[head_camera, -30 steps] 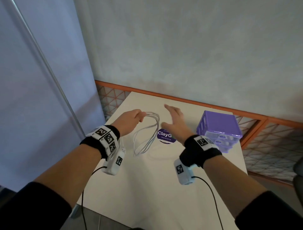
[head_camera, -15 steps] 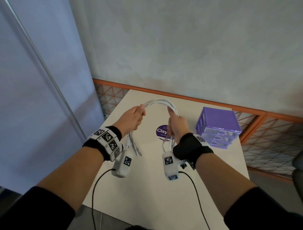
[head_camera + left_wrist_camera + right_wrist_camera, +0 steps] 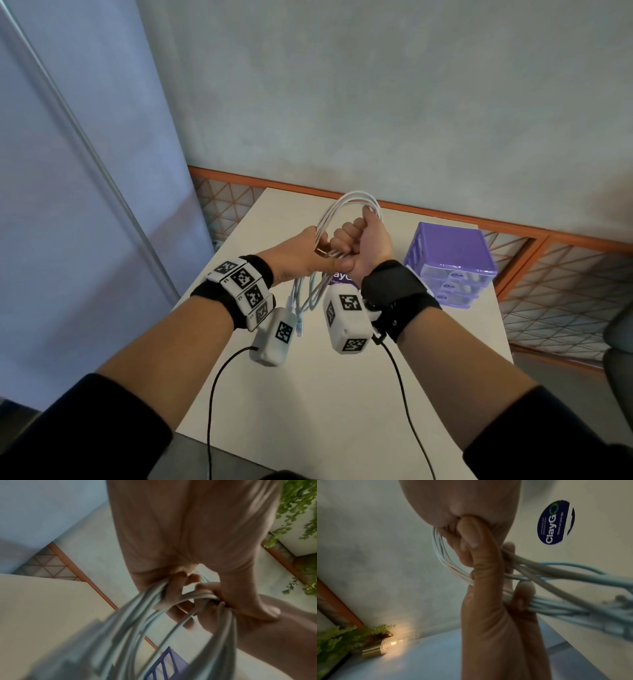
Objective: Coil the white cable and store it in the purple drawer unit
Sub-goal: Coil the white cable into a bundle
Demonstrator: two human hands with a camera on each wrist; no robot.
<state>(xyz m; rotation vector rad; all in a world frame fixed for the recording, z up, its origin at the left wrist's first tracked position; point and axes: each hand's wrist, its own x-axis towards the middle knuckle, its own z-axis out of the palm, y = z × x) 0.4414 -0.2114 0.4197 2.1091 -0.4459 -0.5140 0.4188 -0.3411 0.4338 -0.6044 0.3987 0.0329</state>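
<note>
Hands now touching; R wrist cam shows sticker [image 3: 555,522] unobstructed.

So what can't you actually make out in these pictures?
- Drawers of the purple drawer unit: head view too small to tell what is inside.
- White cable ends: blurred in both wrist views.
- Round sticker: in the head view the right hand and left hand cover most of it.
- Table near edge: arms hide it.

white cable [image 3: 346,205]: smooth plastic | drawer unit [image 3: 451,246]: glossy purple plastic | table [image 3: 342,394]: matt
</note>
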